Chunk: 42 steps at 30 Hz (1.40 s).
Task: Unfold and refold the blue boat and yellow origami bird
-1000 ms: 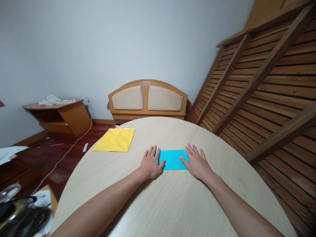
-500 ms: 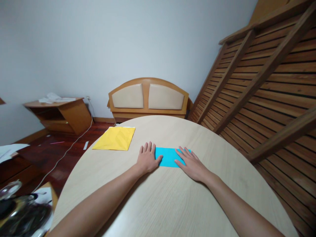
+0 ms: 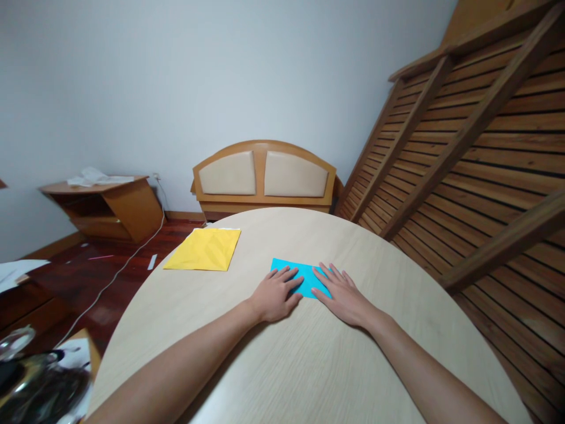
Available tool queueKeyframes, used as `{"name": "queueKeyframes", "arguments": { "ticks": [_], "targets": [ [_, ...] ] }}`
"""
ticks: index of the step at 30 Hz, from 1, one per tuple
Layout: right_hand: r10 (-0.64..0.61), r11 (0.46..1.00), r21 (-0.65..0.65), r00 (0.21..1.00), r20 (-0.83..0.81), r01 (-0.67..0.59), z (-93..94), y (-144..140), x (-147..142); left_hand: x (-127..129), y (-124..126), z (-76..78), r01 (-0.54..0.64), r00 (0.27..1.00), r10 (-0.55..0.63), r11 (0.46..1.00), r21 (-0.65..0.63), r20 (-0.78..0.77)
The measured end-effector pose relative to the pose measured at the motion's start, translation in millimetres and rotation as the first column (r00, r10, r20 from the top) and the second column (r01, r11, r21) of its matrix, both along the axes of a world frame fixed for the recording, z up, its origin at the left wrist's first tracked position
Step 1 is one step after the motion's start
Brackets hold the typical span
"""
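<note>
Blue paper (image 3: 308, 280) lies on the pale round table (image 3: 300, 359) in the head view, set slightly askew, its left end farther from the person. Left hand (image 3: 276, 295) and right hand (image 3: 344, 298) rest palm-down on its two ends, fingers spread and gripping nothing; whether they press hard, I cannot tell. Flattening or steadying the sheet seems the step in hand. Any next move would call for one hand pinning it while the other works. Yellow paper (image 3: 205, 250) lies apart, farther left.

2 hands (image 3: 274, 296) (image 3: 346, 298); 1 blue ppr (image 3: 308, 277); prob. 1 yel. ppr (image 3: 206, 251)
</note>
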State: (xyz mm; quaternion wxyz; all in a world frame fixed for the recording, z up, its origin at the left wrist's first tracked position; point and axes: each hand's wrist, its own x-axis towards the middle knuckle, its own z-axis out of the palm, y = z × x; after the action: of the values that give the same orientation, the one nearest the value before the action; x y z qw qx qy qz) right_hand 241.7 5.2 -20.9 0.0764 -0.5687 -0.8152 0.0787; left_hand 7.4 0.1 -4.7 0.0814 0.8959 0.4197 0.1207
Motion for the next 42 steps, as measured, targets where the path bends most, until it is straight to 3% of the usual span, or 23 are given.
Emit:
{"name": "queueKeyframes", "arguments": {
  "ticks": [6,12,20,28,34,42],
  "targets": [
    [0.082,0.996,-0.036,0.997,-0.012,-0.082,8.9,-5,3,-9,8,3.0,-0.077,0.997,0.077,0.997,-0.012,-0.020],
    [0.110,0.994,-0.022,0.994,-0.024,-0.110,10.3,-5,6,-12,8,4.9,-0.025,1.000,0.024,0.999,0.030,0.005],
    [0.134,0.990,0.051,0.990,-0.042,-0.132,11.7,-4,3,-9,6,9.8,0.140,0.984,-0.153,0.982,0.127,0.094],
    [0.107,0.992,0.074,0.993,-0.042,-0.104,12.2,-7,-4,-8,10,9.6,0.183,0.982,-0.188,0.969,0.166,0.013],
    [0.114,0.992,0.050,0.993,-0.020,-0.113,17.6,-10,-3,-7,13,9.5,0.124,0.990,-0.105,0.964,0.235,-0.092],
    [0.153,0.979,0.152,0.985,-0.084,-0.139,17.3,-2,1,-16,22,4.1,0.000,0.999,0.011,0.966,0.257,-0.040]
  ]
}}
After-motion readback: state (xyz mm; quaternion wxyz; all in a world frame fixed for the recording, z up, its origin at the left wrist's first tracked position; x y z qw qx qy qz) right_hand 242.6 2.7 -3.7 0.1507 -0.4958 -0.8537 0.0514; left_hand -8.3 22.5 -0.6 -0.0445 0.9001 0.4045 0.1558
